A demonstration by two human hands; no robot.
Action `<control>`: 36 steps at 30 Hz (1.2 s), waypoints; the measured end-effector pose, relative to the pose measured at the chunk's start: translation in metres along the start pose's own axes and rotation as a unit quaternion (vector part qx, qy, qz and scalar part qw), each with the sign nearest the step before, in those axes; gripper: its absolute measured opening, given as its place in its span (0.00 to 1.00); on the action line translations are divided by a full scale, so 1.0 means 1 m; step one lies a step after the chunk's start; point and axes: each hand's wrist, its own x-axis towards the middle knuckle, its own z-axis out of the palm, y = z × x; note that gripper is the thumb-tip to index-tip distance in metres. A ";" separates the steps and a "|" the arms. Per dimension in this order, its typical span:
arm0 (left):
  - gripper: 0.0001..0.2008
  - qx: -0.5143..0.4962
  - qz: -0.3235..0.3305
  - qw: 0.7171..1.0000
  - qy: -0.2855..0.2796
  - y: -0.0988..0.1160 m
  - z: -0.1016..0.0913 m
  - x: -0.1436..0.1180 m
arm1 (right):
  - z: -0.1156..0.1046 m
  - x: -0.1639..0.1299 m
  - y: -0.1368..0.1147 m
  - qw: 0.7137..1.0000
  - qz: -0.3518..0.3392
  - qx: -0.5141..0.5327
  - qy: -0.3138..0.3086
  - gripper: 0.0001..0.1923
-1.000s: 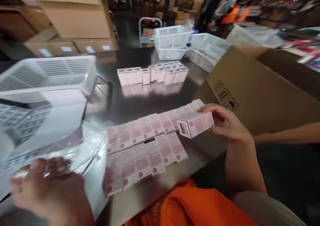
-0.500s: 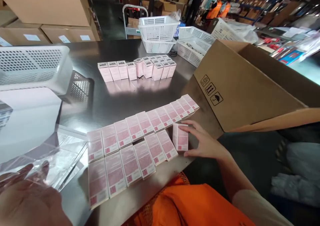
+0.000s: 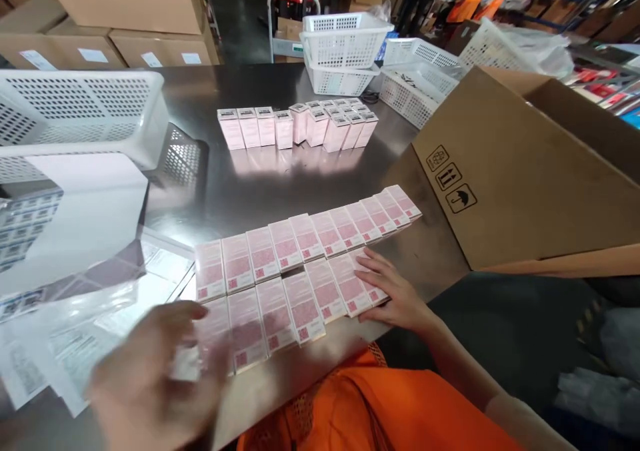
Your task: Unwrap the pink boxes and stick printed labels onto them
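Right hand (image 3: pixel 387 288) lies flat, fingers spread, holding nothing, pressing the end pink carton (image 3: pixel 371 283) into the front row on the steel counter (image 3: pixel 280 184), flush with its neighbours. Left hand (image 3: pixel 150 378), blurred, hovers over the row's left end; its grip can't be read.

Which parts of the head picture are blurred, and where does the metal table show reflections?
Head view: the left hand is smeared by motion blur, the right hand and the flat pink boxes are sharp; the steel table mirrors the upright pink boxes and the white basket.
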 end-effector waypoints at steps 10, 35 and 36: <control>0.12 0.293 0.233 0.879 -0.294 0.041 0.079 -0.021 | 0.007 0.004 0.006 0.999 -0.025 -0.034 0.027 0.33; 0.02 0.043 0.243 0.959 -0.138 0.006 0.074 -0.025 | -0.005 0.351 0.060 0.979 0.103 -0.176 0.022 0.25; 0.05 0.002 0.217 0.971 -0.103 0.005 0.069 -0.021 | -0.003 0.360 0.057 0.977 0.112 -0.178 0.026 0.24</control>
